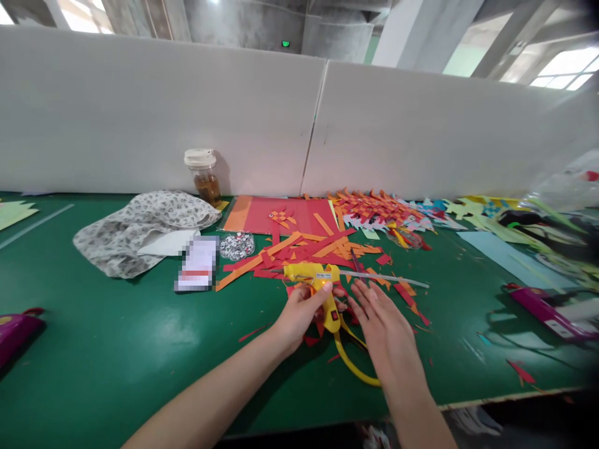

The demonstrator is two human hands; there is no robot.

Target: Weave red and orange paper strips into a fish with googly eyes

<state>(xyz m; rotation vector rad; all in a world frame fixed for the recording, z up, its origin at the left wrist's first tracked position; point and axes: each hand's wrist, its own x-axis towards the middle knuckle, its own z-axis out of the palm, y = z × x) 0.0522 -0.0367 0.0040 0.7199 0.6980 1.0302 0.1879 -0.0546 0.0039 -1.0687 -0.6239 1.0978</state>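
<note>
A yellow hot glue gun (306, 272) is held in my left hand (302, 315), its nozzle pointing left and a clear glue stick (388, 278) jutting from its back. The thumb lies against the gun's body. Beside the handle, my right hand (386, 327) has its fingers stretched out, close to the gun and holding nothing that I can see. A yellow cord (353, 368) curves from the handle toward my right wrist. Red and orange paper strips (299, 246) lie in a loose heap behind the gun, and red scraps show beneath it.
A red sheet bearing a woven paper fish (282, 217) lies at the back. Left of it are a bag of googly eyes (237, 246), a phone (196, 265), patterned cloth (140, 231) and a drink bottle (206, 178). Woven pieces (374, 209) and a purple tool (547, 315) are rightward.
</note>
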